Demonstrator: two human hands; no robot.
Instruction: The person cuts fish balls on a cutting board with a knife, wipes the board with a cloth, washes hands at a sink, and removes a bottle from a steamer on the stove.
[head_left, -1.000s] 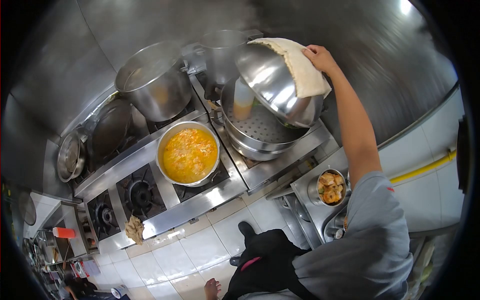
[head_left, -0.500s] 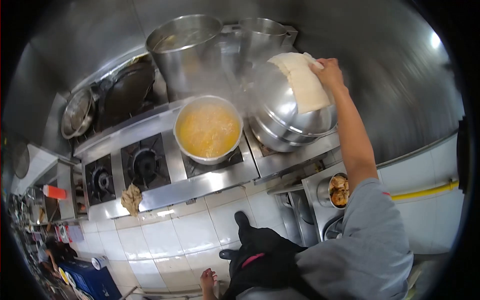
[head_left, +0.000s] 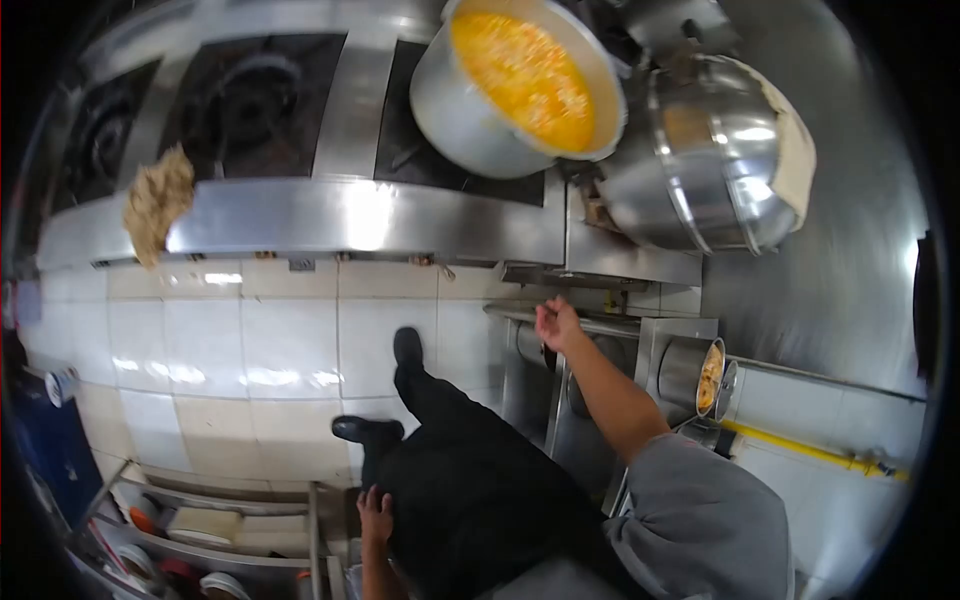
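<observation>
My right hand [head_left: 557,323] is in front of the stove's front edge, above a metal rail, with its fingers curled in and nothing visible in them. My left hand [head_left: 375,515] hangs low beside my dark apron, fingers loosely apart and holding nothing. At the upper right, the large domed-lid steel pot [head_left: 690,150] carries a folded cream cloth [head_left: 795,150] on its lid. Left of it, a deep aluminium pot [head_left: 470,125] holds a bubbling orange-yellow liquid [head_left: 530,80].
A crumpled brown cloth [head_left: 160,200] hangs over the stove's front edge [head_left: 400,215]. A steel pot of food [head_left: 690,370] stands at the right, near a yellow pipe [head_left: 800,450]. Shelving with containers [head_left: 240,530] is at lower left, near a blue box [head_left: 50,450].
My right hand has let go of the cream cloth, leaving it on the lid, and moved down and left to the stove's front. My view has tilted downward.
</observation>
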